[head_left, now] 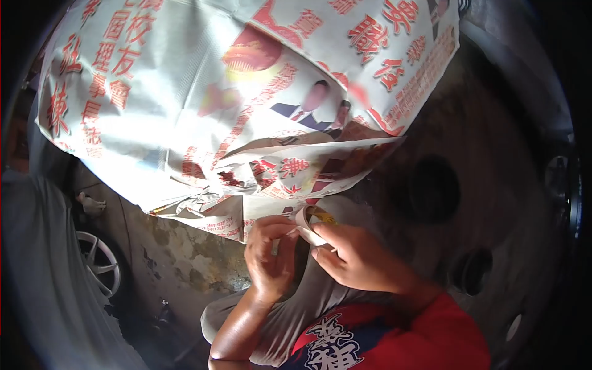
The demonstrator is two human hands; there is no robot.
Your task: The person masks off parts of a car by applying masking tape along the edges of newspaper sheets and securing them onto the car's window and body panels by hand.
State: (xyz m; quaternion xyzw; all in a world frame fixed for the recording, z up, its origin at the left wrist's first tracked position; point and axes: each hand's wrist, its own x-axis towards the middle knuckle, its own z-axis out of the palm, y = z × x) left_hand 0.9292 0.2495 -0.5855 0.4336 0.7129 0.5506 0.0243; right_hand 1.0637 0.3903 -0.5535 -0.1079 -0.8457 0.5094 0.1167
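Observation:
In my right hand (354, 256) is a roll of pale masking tape (303, 227), gripped at its right side with thumb and fingers. The inside of the roll shows yellow with dark print. My left hand (269, 256) is closed in a pinch at the roll's left side, where the tape's edge seems to lie between the fingertips; the exact hold is partly hidden. Just beyond both hands hangs a large white printed sheet (142, 74) with red characters and portrait pictures. Its lower edge is folded and crumpled, and what it covers is hidden.
A silver spoked wheel (102, 264) is at the lower left, beside a grey draped cloth (55, 265). The concrete floor (191, 253) is stained. Dark round shapes (435, 188) lie at the right. My grey-trousered leg (246, 320) is below my hands.

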